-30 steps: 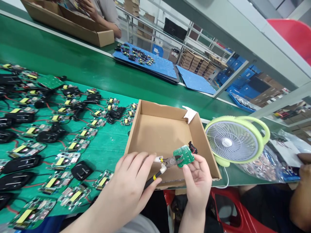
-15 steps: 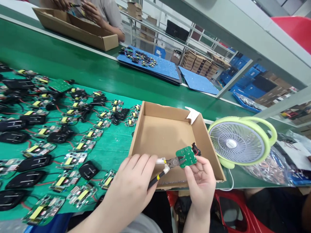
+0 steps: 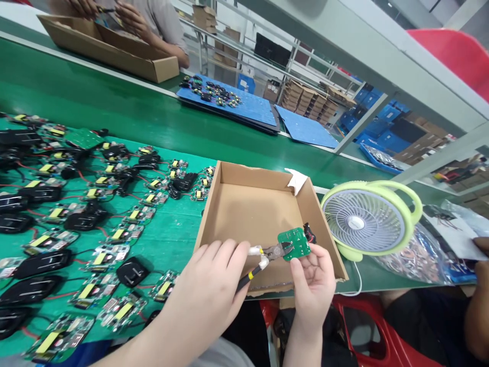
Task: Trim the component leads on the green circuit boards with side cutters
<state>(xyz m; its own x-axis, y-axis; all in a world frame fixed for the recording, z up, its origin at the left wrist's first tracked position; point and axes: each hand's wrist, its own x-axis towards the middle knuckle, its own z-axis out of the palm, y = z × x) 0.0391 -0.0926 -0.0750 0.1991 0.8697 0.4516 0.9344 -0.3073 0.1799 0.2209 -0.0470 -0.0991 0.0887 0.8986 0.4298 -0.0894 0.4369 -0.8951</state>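
Note:
My left hand (image 3: 214, 278) is closed round the handles of a pair of cutting pliers (image 3: 272, 252), back of the hand upward. The handles are black and white with yellow bands. The plier jaws touch the green solder side of a small circuit board (image 3: 296, 243). My right hand (image 3: 315, 280) pinches that board by its lower right edge, thumb in front and fingers behind. A black part with a bit of red wire (image 3: 308, 233) sticks out at the board's far right. Both hands are over the near side of a shallow cardboard box (image 3: 252, 209).
Many circuit boards with yellow-topped parts (image 3: 91, 290) and wired black housings (image 3: 132, 270) cover the green mat at left. A green fan (image 3: 359, 221) stands right of the box, beside bagged parts (image 3: 416, 255). Across the bench a co-worker's hands (image 3: 132, 18) work above another box (image 3: 164, 69).
The view has shifted slightly, so the bench things appear further left. My hands still hold the pliers against the board. At the right edge, another person's hand has come more into view.

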